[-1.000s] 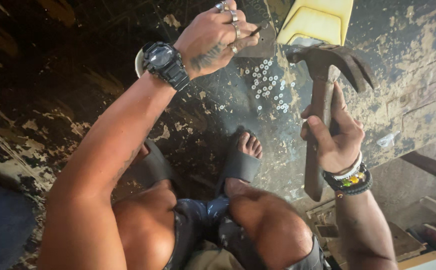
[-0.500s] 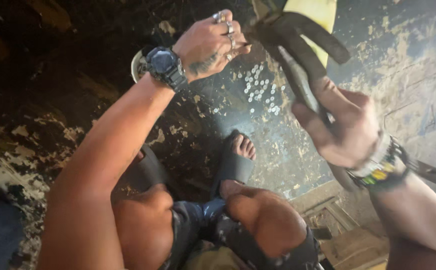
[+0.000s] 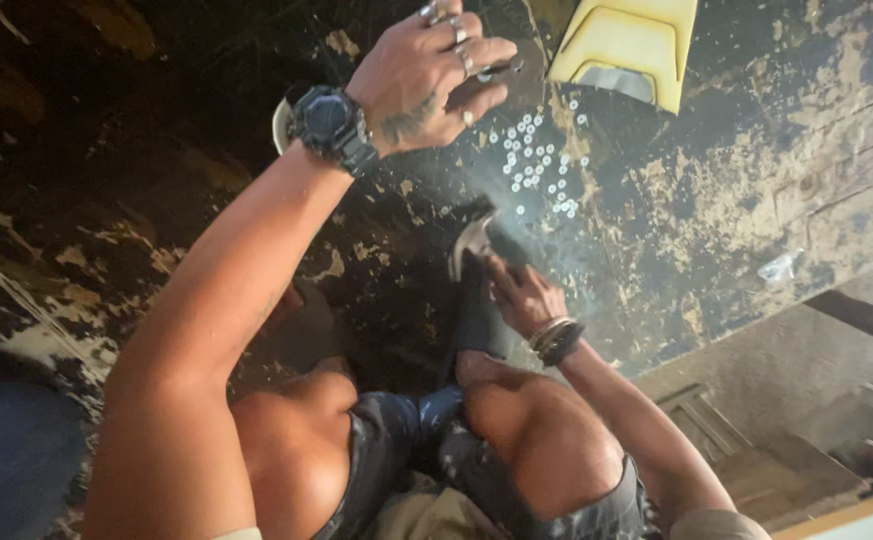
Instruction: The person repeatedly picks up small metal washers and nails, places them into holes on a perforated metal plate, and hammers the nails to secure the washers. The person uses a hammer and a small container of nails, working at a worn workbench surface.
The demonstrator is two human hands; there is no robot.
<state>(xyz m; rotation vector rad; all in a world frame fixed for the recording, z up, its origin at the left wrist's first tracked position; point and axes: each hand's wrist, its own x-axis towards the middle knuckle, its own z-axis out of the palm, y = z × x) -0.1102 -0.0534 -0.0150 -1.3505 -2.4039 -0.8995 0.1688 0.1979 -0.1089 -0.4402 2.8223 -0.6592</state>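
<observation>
The hammer (image 3: 471, 245), which was raised high beside the yellow piece (image 3: 628, 48) a moment ago, is now brought low and is seen close to the foot and the dark floor (image 3: 706, 200); from this it is judged that the hammering is paused. The right hand (image 3: 521, 295) is closed around its handle, though most of the handle is hidden by motion blur. The left hand (image 3: 426, 75) is kept up, its fingers pinched on a small dark thing that cannot be made out. The small white dots (image 3: 541, 160) on the floor are too small to be identified. The yellow piece is cut off by the upper edge.
</observation>
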